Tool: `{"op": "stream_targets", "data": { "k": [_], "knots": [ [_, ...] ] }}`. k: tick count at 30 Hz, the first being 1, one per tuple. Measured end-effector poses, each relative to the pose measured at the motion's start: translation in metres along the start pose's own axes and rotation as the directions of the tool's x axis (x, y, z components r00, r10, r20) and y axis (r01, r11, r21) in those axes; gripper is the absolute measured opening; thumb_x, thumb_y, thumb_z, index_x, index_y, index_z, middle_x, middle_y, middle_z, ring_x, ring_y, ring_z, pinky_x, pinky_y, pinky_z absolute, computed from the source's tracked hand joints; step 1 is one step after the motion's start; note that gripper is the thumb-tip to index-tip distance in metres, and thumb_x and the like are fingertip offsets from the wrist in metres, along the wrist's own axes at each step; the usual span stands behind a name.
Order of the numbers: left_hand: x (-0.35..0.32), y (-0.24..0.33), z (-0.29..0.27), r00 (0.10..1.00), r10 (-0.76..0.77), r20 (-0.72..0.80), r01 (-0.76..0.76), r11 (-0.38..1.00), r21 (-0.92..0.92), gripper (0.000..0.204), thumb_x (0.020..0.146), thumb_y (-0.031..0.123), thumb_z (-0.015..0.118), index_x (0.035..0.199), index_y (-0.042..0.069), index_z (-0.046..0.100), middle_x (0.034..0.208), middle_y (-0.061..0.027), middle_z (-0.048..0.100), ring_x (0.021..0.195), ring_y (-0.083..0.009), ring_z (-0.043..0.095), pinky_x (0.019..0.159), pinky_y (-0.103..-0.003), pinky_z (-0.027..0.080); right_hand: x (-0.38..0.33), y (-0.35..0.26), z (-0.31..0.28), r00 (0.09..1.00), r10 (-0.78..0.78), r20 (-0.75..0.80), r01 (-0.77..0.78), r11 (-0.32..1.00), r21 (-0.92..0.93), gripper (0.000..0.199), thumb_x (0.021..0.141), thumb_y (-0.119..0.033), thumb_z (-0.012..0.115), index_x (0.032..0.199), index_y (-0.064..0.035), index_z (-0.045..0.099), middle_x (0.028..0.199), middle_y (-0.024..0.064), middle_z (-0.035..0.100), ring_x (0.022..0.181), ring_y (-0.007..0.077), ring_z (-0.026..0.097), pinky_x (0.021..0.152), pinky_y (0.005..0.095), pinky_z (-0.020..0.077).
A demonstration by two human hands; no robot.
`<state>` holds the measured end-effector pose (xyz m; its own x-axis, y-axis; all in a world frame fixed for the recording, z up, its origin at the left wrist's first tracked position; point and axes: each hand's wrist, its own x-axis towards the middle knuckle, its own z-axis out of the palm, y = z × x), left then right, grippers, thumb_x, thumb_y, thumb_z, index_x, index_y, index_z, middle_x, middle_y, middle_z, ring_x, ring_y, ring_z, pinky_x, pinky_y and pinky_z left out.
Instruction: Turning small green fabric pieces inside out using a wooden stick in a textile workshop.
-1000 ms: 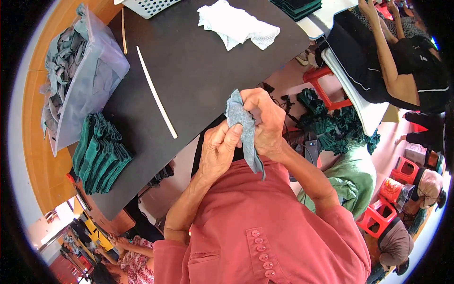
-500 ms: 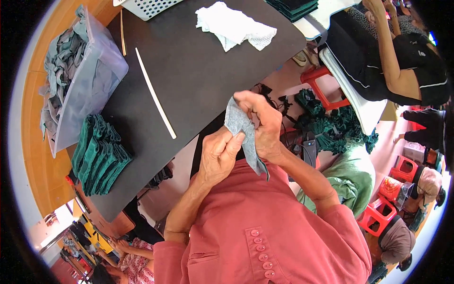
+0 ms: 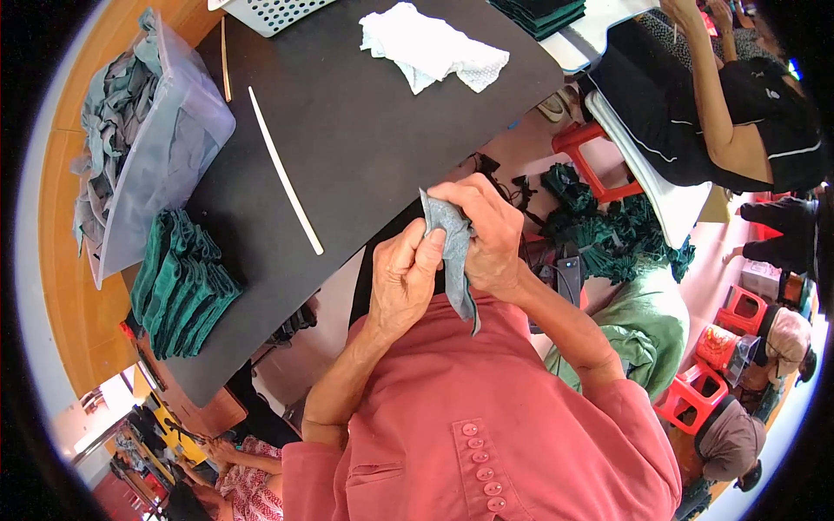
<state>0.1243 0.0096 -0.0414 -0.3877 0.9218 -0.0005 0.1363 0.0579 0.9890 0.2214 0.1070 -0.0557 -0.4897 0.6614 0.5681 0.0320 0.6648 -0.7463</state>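
Observation:
Between my two hands, above my lap and just off the table's near edge, is a small grey-blue piece of fabric [image 3: 453, 246]. My left hand [image 3: 405, 271] pinches its left side between thumb and fingers. The fingers of my right hand [image 3: 488, 233] curl over its upper right part, partly hiding it. One pointed end stands up between the hands, and a narrow tail with a dark green edge hangs toward my red shirt. How the cloth is folded inside my grip is hidden.
On the dark table [image 3: 347, 139] lie a thin white strip [image 3: 285, 174], a white cloth [image 3: 430, 48] and stacked dark green fabric [image 3: 181, 286]. A clear bin [image 3: 165, 161] holds grey scraps. More green fabric [image 3: 599, 226] lies on the floor. A person in black [image 3: 738, 113] sits at right.
The grey-blue fabric looks narrower and more bunched, and its hanging tail has shifted slightly left. My right hand has turned and closed further over it. My left hand still pinches it.

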Motion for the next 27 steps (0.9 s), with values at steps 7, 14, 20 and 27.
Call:
{"op": "stream_targets", "data": {
  "k": [7, 14, 20, 27],
  "knots": [
    [0.01, 0.007, -0.001, 0.998, -0.036, 0.045, 0.037, 0.999, -0.015, 0.028, 0.094, 0.02, 0.05, 0.075, -0.001, 0.047, 0.06, -0.0031, 0.042, 0.055, -0.01, 0.039, 0.051, -0.027, 0.036, 0.004, 0.009, 0.001, 0.997, -0.057, -0.052, 0.059, 0.998, 0.024, 0.027, 0.069, -0.004, 0.068, 0.094, -0.0011, 0.059, 0.081, 0.0096, 0.058, 0.062, 0.0184, 0.055, 0.054, 0.0262, 0.0432],
    [0.004, 0.0, -0.004, 0.989, -0.005, 0.15, 0.009, 1.0, -0.024, 0.028, 0.095, 0.021, 0.049, 0.078, -0.001, 0.048, 0.06, -0.0033, 0.044, 0.054, -0.0113, 0.039, 0.05, -0.028, 0.035, 0.003, 0.003, -0.012, 0.992, 0.089, 0.09, -0.1, 0.987, 0.127, 0.029, 0.068, -0.007, 0.071, 0.094, -0.0023, 0.059, 0.08, 0.0074, 0.059, 0.062, 0.0167, 0.055, 0.054, 0.0255, 0.0426],
    [0.008, 0.0, -0.004, 0.973, -0.081, 0.215, 0.099, 0.992, -0.074, 0.023, 0.093, 0.021, 0.052, 0.086, -0.001, 0.055, 0.067, -0.0058, 0.052, 0.061, -0.012, 0.048, 0.056, -0.026, 0.04, -0.001, 0.007, -0.022, 0.972, 0.13, 0.195, -0.134, 0.991, 0.004, 0.023, 0.066, -0.007, 0.072, 0.084, -0.0022, 0.059, 0.075, 0.0064, 0.057, 0.059, 0.0155, 0.053, 0.052, 0.026, 0.0412],
    [0.016, -0.012, 0.012, 0.974, -0.148, 0.169, 0.128, 0.984, 0.12, 0.018, 0.079, 0.011, 0.052, 0.085, -0.006, 0.054, 0.064, -0.0144, 0.052, 0.058, -0.0169, 0.05, 0.055, -0.032, 0.043, -0.005, 0.032, -0.004, 0.999, -0.037, -0.033, 0.03, 0.98, -0.199, 0.025, 0.061, 0.002, 0.062, 0.083, -0.0025, 0.05, 0.078, 0.0117, 0.056, 0.068, 0.0318, 0.056, 0.058, 0.0372, 0.0449]
  ]
}}
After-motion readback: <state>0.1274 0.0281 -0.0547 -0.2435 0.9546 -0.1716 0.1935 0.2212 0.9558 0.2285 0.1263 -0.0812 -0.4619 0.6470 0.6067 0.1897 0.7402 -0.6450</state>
